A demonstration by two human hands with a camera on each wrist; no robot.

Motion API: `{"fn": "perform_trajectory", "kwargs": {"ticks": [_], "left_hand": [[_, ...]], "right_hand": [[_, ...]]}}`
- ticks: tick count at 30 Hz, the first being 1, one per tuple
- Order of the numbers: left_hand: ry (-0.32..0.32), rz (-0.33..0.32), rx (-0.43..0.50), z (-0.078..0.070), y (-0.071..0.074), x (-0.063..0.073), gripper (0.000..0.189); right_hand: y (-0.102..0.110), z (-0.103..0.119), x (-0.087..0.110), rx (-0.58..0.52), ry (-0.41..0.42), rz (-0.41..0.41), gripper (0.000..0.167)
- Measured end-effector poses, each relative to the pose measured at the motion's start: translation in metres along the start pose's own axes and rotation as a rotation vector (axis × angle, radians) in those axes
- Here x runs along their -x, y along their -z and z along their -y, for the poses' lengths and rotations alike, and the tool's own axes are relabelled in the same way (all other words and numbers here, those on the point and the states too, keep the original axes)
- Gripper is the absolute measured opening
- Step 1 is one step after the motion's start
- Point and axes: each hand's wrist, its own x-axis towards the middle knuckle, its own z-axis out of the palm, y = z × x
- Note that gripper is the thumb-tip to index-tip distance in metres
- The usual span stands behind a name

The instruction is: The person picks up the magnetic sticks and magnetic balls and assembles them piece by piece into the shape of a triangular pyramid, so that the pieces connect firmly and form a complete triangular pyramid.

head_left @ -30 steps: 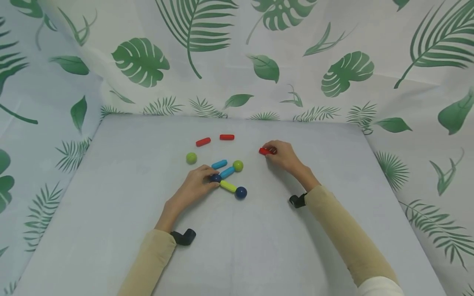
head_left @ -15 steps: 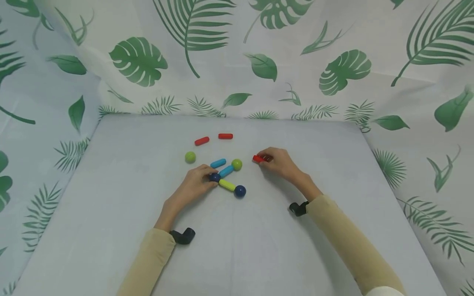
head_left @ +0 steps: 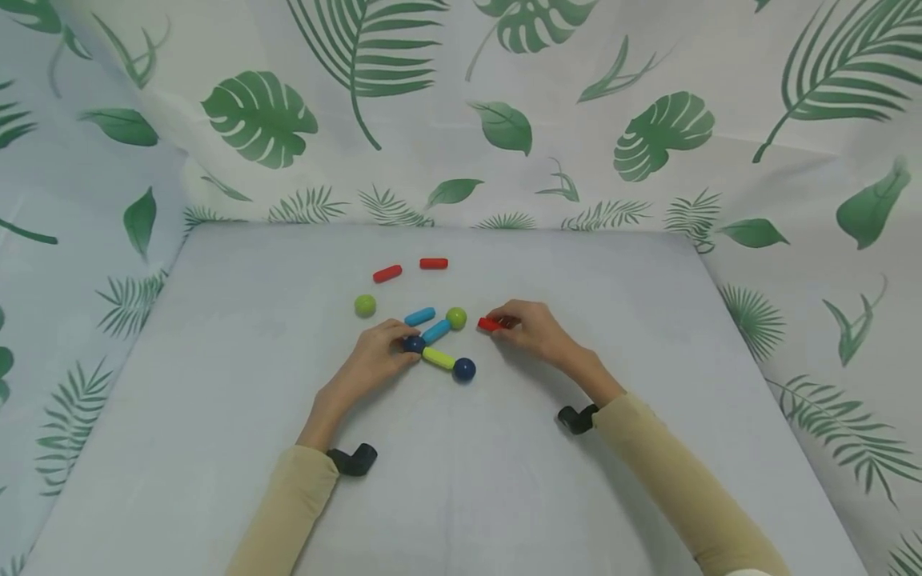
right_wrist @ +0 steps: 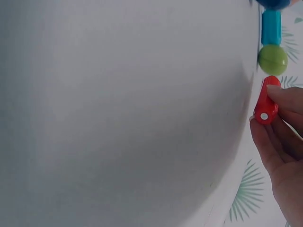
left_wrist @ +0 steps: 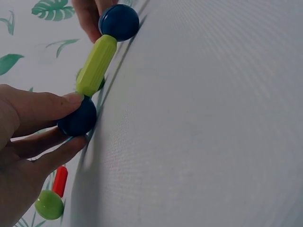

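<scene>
My left hand (head_left: pixel 373 352) pinches a dark blue ball (left_wrist: pixel 79 118) between thumb and fingers. From that ball a yellow-green rod (head_left: pixel 438 358) runs to a second dark blue ball (head_left: pixel 464 370), and a light blue rod (head_left: pixel 435 332) runs to a green ball (head_left: pixel 456 318), forming a V. My right hand (head_left: pixel 531 330) holds a red rod (right_wrist: pixel 266 101) by thumb and fingertips, one end facing the green ball across a small gap. A pale round spot marks the rod's other end in the right wrist view.
A loose light blue rod (head_left: pixel 420 316) lies just behind the joined pieces. Farther back are a green ball (head_left: pixel 365 306) and two red rods, one slanted (head_left: pixel 387 274) and one level (head_left: pixel 434 263). A leaf-patterned cloth (head_left: pixel 504 176) stands behind the white table (head_left: pixel 216 384).
My right hand has carried the red rod left and toward me, close to the green ball of the joined pieces. My left hand keeps its hold on the dark blue ball.
</scene>
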Motion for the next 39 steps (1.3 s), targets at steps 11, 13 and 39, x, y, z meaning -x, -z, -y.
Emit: {"fn": "perform_trajectory", "kwargs": {"ticks": [11,13,39], "left_hand": [[-0.002,0.001,0.017,0.000,-0.004,-0.002,0.039],[-0.006,0.000,0.026,-0.002,-0.004,-0.002,0.039],[-0.010,-0.015,0.015,-0.007,-0.005,-0.001,0.038]], "right_hand": [[-0.020,0.017,-0.005,-0.038,-0.015,0.038,0.032],[-0.025,0.020,-0.006,-0.051,-0.046,0.026,0.032],[-0.035,0.032,0.005,-0.171,-0.209,-0.113,0.031]]}}
